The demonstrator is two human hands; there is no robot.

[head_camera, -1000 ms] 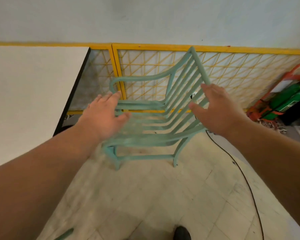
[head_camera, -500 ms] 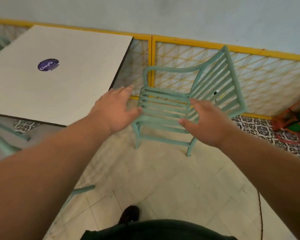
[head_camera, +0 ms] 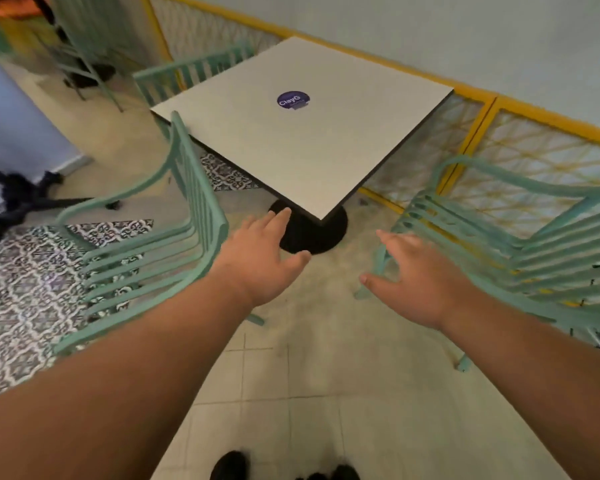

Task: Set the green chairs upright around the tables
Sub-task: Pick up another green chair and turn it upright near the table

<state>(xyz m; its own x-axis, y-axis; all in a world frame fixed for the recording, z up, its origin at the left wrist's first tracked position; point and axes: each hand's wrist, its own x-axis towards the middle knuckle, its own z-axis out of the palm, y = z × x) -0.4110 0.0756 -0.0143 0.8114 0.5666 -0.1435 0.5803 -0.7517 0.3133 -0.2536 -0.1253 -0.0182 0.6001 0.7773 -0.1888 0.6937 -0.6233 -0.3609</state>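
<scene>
A white square table [head_camera: 326, 140] with a round purple sticker stands ahead on a black round base [head_camera: 312, 233]. One green slatted chair [head_camera: 520, 258] stands upright to its right, by the yellow fence. A second green chair [head_camera: 160, 244] stands at the left, its back toward the table. A third green chair [head_camera: 187, 72] shows behind the table's far left corner. My left hand [head_camera: 264, 261] and my right hand [head_camera: 420, 278] hover between the two near chairs, fingers spread, holding nothing.
A yellow-framed lattice fence [head_camera: 482, 133] runs along the pale wall behind the table. Black table legs [head_camera: 18, 199] stand at the far left on patterned tiles. More green chair frames [head_camera: 84, 46] stand at the upper left. My dark shoes [head_camera: 229, 465] show at the bottom.
My view has swung left from the right-hand chair to the table. Both hands have come off that chair and now hang in the air between the two chairs.
</scene>
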